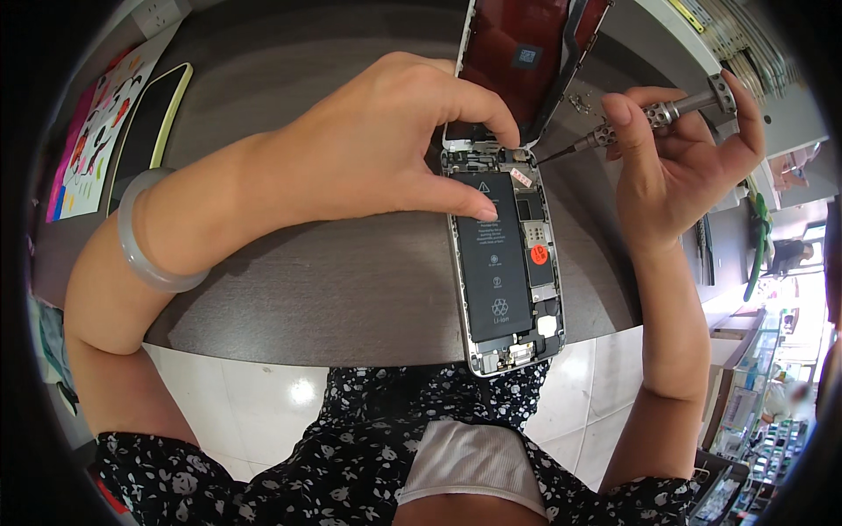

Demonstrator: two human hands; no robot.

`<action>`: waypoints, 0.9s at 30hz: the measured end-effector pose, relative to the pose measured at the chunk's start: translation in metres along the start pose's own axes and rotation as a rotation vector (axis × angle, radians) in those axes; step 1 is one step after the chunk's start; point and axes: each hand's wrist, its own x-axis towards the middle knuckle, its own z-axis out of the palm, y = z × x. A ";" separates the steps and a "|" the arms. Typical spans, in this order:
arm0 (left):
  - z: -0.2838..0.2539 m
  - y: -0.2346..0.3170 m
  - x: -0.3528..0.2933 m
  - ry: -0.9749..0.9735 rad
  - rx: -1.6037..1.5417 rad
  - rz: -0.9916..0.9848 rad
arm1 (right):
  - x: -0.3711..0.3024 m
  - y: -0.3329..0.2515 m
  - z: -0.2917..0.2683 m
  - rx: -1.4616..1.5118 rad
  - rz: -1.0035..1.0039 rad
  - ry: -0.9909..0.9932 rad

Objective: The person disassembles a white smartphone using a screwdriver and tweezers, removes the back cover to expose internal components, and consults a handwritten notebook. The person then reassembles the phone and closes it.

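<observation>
An opened smartphone (557,329) lies at the table's front edge, its black battery (493,263) and inner boards exposed. Its lifted display panel (500,83), reddish-brown inside, rises from the far end. My left hand (399,136) grips the phone near that joint: the index fingertip is by the top parts, the thumb rests on the battery, and the other fingers are mostly hidden. In my right hand (680,167) is a slim metal screwdriver (605,136), held slantwise between thumb and fingers. Its tip is at the phone's upper right corner; I cannot tell whether it touches a screw.
Several tiny screws (579,103) lie right of the display panel. At the far left are a dark phone-shaped item with a pale green edge (153,123) and a colourful printed sheet (92,145). A rack of thin items (732,44) stands far right. The dark table (333,289) ends near my lap.
</observation>
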 end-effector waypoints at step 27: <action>-0.007 0.009 0.003 -0.124 -0.054 -0.181 | 0.001 0.001 -0.012 0.030 -0.063 -0.050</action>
